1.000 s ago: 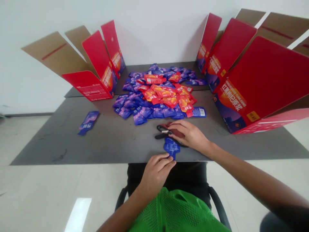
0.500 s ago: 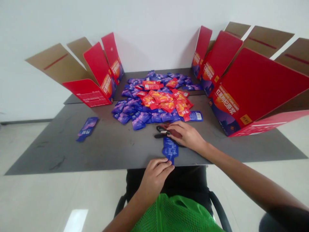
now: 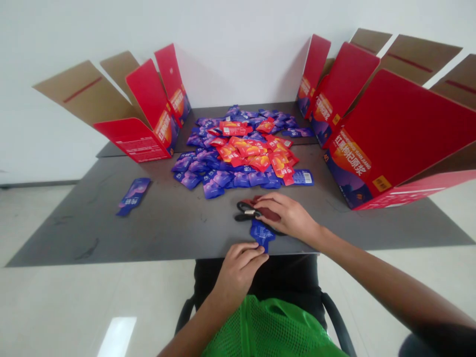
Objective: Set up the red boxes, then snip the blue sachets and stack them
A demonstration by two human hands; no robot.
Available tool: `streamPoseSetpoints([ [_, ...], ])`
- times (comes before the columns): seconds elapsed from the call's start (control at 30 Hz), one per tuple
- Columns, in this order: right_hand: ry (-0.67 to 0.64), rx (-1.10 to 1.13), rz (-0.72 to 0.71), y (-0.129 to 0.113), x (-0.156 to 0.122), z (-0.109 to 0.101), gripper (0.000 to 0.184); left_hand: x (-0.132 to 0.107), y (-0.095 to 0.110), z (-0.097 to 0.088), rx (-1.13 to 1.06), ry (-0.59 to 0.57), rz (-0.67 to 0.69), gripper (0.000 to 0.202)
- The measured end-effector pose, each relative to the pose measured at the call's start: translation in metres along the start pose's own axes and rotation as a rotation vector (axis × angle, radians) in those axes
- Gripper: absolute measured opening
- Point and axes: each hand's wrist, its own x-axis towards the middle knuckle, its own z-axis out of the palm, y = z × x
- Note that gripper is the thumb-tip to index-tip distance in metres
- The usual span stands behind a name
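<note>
Near the front table edge lies a blue sachet (image 3: 262, 234), its narrow neck towards me. My left hand (image 3: 238, 270) has its fingers together on that neck, pinning it at the edge. My right hand (image 3: 288, 215) is closed over a dark reddish-brown object (image 3: 268, 213) with a black strap loop and a small metal clasp. This object lies across the upper part of the sachet and covers it; its exact kind I cannot make out. Beyond my hands is a pile of blue sachets (image 3: 217, 181) with several red sachets (image 3: 248, 148) on top.
A single blue sachet (image 3: 134, 196) lies apart on the left of the grey table (image 3: 178, 228). Open red cartons (image 3: 134, 141) stand at the back left. Larger open red cartons (image 3: 394, 134) line the right side, flaps raised. A white wall is behind.
My right hand has slid the reddish-brown object slightly towards me, so it covers more of the blue sachet. My left hand has stayed on the neck. The view has shifted a little.
</note>
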Motion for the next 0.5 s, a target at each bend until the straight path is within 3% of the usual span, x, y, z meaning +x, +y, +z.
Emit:
streamPoseSetpoints([
  [0.07, 0.029, -0.077, 0.013, 0.014, 0.012, -0.01, 0.03, -0.001, -0.001, 0.001, 0.0, 0.003, -0.009, 0.021],
  [0.13, 0.047, -0.112, 0.016, 0.009, 0.016, -0.02, 0.03, -0.002, -0.001, 0.002, -0.007, 0.009, -0.02, 0.021],
  [0.23, 0.05, -0.047, -0.021, -0.023, 0.006, -0.024, 0.033, -0.002, 0.0, 0.002, -0.023, 0.011, -0.02, 0.021],
  [0.33, -0.05, 0.044, -0.092, -0.046, -0.012, -0.01, 0.03, -0.002, 0.001, 0.001, -0.029, -0.001, -0.022, 0.023],
  [0.4, -0.082, 0.075, -0.085, -0.041, -0.016, 0.001, 0.028, -0.002, 0.001, 0.0, -0.033, -0.015, -0.027, 0.023],
  [0.5, -0.01, 0.025, -0.018, -0.008, -0.005, 0.005, 0.029, -0.002, 0.0, 0.001, -0.029, -0.018, -0.026, 0.022],
])
